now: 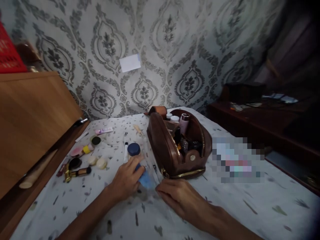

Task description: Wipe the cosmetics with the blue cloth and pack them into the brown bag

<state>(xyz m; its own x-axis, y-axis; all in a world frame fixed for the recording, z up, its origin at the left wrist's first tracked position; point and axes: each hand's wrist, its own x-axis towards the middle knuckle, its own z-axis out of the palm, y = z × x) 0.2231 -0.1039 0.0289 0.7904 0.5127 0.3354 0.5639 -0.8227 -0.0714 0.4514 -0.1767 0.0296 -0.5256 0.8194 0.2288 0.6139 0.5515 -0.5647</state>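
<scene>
My left hand (128,176) is closed, fingers curled over a soft light-blue item (147,180) that seems to lie in or under a clear plastic bag (150,163). The fingers of my right hand (178,196) are pinched together at the bag's near right edge. Just beyond my left fingertips is a container with a round dark-blue lid (133,149), and a slim white tube with a black cap (126,151) lies beside it. Behind my right hand stands a brown leather toiletry bag (162,140), unzipped, with a pink bottle (184,124), white-lidded jars (174,119) and dark items inside.
Several cosmetics lie to the left: a pink-and-white tube (103,130), cream-coloured round pots (101,162), a black round case (75,163) and a gold-and-black brush (81,172). A wooden cabinet (32,123) borders the left side. Blurred-out items (237,161) lie at right.
</scene>
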